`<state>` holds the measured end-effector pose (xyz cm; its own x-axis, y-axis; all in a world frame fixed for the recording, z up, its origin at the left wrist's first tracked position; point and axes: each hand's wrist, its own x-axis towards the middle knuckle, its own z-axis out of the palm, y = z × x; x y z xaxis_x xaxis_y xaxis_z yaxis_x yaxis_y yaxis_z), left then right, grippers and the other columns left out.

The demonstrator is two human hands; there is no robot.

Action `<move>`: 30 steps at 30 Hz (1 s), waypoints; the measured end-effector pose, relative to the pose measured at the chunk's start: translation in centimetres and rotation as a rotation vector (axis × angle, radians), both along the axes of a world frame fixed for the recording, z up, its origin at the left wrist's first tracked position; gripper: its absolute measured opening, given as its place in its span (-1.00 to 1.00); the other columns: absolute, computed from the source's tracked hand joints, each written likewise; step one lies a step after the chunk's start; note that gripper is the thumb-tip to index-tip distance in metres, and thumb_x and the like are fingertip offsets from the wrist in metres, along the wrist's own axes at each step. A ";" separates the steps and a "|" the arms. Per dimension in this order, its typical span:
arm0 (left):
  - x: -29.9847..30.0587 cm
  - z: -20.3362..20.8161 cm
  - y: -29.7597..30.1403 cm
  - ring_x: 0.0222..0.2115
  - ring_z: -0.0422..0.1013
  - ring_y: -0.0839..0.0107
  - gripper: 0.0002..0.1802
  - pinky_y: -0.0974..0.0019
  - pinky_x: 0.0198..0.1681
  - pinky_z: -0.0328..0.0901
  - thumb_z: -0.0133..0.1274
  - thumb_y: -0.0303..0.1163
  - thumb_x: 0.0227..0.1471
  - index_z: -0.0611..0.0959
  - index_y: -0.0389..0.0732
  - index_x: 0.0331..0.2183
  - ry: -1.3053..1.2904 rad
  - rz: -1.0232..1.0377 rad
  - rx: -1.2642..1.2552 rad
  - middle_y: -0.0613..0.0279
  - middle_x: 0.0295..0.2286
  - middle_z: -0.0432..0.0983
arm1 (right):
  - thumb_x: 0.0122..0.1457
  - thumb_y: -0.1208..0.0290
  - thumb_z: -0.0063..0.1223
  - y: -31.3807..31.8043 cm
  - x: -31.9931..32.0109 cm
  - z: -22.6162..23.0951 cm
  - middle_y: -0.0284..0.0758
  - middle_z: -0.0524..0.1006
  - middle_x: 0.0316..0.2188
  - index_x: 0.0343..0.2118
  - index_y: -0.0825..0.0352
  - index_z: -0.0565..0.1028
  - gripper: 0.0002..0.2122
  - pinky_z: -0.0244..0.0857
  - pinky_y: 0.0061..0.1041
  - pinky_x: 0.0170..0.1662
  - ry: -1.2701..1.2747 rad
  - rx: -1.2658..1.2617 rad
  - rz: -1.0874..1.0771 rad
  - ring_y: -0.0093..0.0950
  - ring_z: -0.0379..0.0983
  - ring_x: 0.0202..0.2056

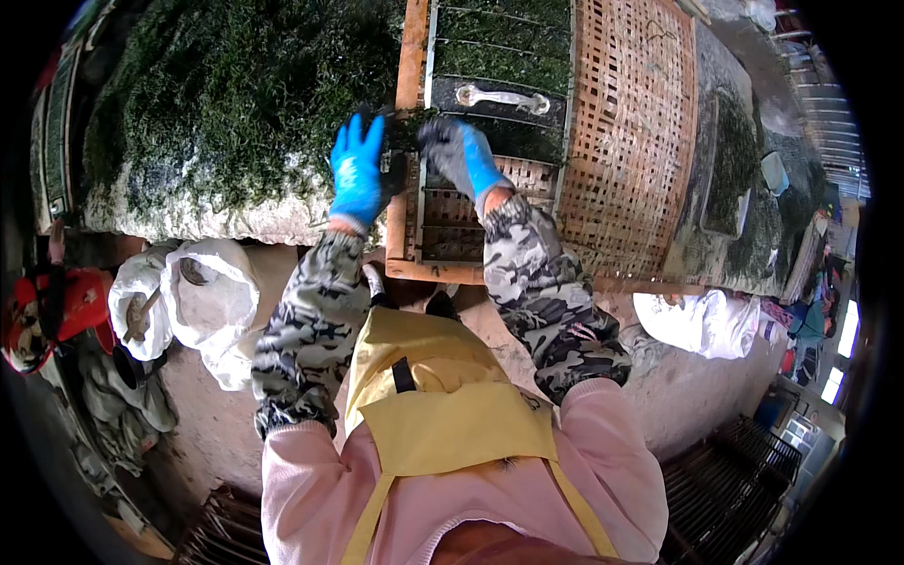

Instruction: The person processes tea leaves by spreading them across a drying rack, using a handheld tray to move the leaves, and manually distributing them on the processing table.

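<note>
My left hand, in a blue and grey glove, has its fingers spread over the near right edge of a heap of dark green, seaweed-like strands. To its right, my right hand, gloved the same way, is over the near left part of a slatted frame with an orange wooden border. Motion blurs its fingers, and I cannot tell whether they hold anything. Just beyond that hand, a dark flat board with a white handle lies across the frame. Green strands cover the frame's far part.
Right of the frame is an orange-brown woven lattice panel. A shallow tray lies farther right among more green strands. White sacks stand below the work surface at left, and another white sack at right. Dark slatted racks are at lower right.
</note>
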<state>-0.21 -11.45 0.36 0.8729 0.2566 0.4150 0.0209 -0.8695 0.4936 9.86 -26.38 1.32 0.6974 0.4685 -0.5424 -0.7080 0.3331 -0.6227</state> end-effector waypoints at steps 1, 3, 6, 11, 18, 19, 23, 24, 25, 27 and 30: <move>0.3 -0.5 0.0 0.18 0.07 -0.31 -0.17 -0.23 0.22 0.01 0.24 -0.25 -0.14 0.36 -0.04 0.21 0.163 -0.001 0.000 -0.15 0.19 0.14 | 0.26 0.19 -0.07 0.5 0.4 -0.7 -0.32 0.50 -0.53 -0.32 0.35 0.52 -0.71 0.24 -0.55 -0.58 -0.095 0.054 -0.056 -0.51 0.38 -0.61; 1.2 -0.7 0.7 0.20 0.05 -0.32 -0.14 -0.31 0.21 -0.01 0.17 -0.35 -0.14 0.30 -0.04 0.25 0.256 -0.039 0.129 -0.11 0.23 0.10 | 0.26 0.13 0.00 -0.1 -0.1 0.7 -0.36 0.48 -0.49 -0.22 0.31 0.50 -0.70 0.23 -0.55 -0.60 -0.094 -0.004 -0.099 -0.54 0.36 -0.60; 3.2 -0.8 0.2 0.24 0.02 -0.28 -0.18 -0.33 0.24 -0.06 0.03 -0.50 -0.11 0.30 -0.02 0.25 0.346 -0.037 0.238 -0.05 0.27 0.07 | 0.11 0.31 0.07 -1.5 -2.5 -0.2 -0.23 0.46 -0.23 -0.06 0.32 0.44 -0.66 0.29 -0.28 -0.25 -0.982 -0.780 -0.046 -0.30 0.40 -0.25; 3.9 -1.6 -1.1 0.22 0.04 -0.25 -0.31 -0.32 0.25 -0.10 0.11 -0.40 -0.10 0.46 0.05 0.15 0.306 -0.009 0.258 0.04 0.26 0.12 | 0.23 0.38 -0.18 -0.6 -5.3 -2.0 -0.11 0.32 0.19 0.15 0.25 0.38 -0.59 0.07 0.18 0.18 -1.514 -1.784 0.382 -0.03 0.22 0.20; 4.2 1.6 -1.5 0.15 0.16 -0.14 -0.62 -0.25 0.19 0.01 0.09 -0.39 -0.07 0.65 0.01 -0.12 0.249 0.026 0.280 0.16 0.12 0.34 | 0.18 0.32 -0.05 0.0 -3.8 -2.2 -0.18 0.30 0.21 0.06 0.14 0.48 -0.64 0.13 0.19 0.10 -1.501 -1.703 0.435 -0.05 0.24 0.16; 4.5 1.3 -1.5 0.09 0.25 -0.05 -0.70 -0.19 0.08 0.13 0.10 -0.37 -0.08 0.66 -0.03 -0.21 0.203 0.052 0.260 0.18 0.06 0.40 | 0.18 0.31 -0.02 -0.3 -3.9 -1.8 -0.18 0.31 0.20 0.03 0.12 0.49 -0.66 0.15 0.18 0.09 -1.507 -1.716 0.481 -0.05 0.23 0.17; 5.9 -1.3 -0.3 -0.41 0.49 -0.09 -0.75 0.01 -0.41 0.35 0.15 -0.23 0.03 0.67 -0.24 -0.42 0.143 -0.060 0.035 0.00 -0.46 0.60 | 0.19 0.33 -0.03 -0.1 -4.0 -1.6 -0.19 0.36 0.17 0.05 0.12 0.49 -0.66 0.15 0.17 0.09 -1.543 -1.742 0.506 -0.07 0.20 0.19; 6.4 0.0 -1.2 -0.52 0.51 0.06 -0.72 0.08 -0.43 0.36 0.15 -0.23 0.06 0.67 -0.29 -0.45 0.104 -0.107 -0.147 0.03 -0.60 0.56 | 0.20 0.33 -0.04 0.0 -3.9 -2.1 -0.19 0.36 0.16 0.05 0.12 0.49 -0.66 0.14 0.18 0.09 -1.543 -1.735 0.469 -0.06 0.20 0.19; 6.8 3.1 -2.0 -0.51 0.50 0.15 -0.72 0.13 -0.40 0.37 0.15 -0.23 0.09 0.67 -0.30 -0.40 0.266 -0.204 -0.324 0.06 -0.58 0.56 | 0.20 0.34 -0.04 0.0 -3.8 -2.9 -0.18 0.36 0.16 0.05 0.12 0.49 -0.66 0.14 0.18 0.10 -1.540 -1.730 0.430 -0.05 0.19 0.19; 7.5 4.5 -1.6 -0.43 0.46 0.41 -0.67 0.27 -0.33 0.38 0.13 -0.21 0.16 0.66 -0.30 -0.23 0.414 -0.349 -0.601 0.18 -0.45 0.59 | 0.19 0.34 -0.02 0.4 -4.1 -1.9 -0.19 0.29 0.21 0.12 0.20 0.42 -0.60 0.09 0.22 0.15 -1.483 -1.640 0.555 0.00 0.15 0.22; 7.7 8.4 -1.6 -0.47 0.41 0.43 -0.63 0.29 -0.41 0.33 0.15 -0.20 0.16 0.62 -0.33 -0.17 0.170 -0.459 -0.910 0.22 -0.35 0.58 | 0.21 0.38 -0.05 -0.3 -4.2 -2.5 -0.16 0.37 0.13 0.06 0.18 0.48 -0.66 0.11 0.19 0.14 -1.518 -1.693 0.475 -0.02 0.17 0.21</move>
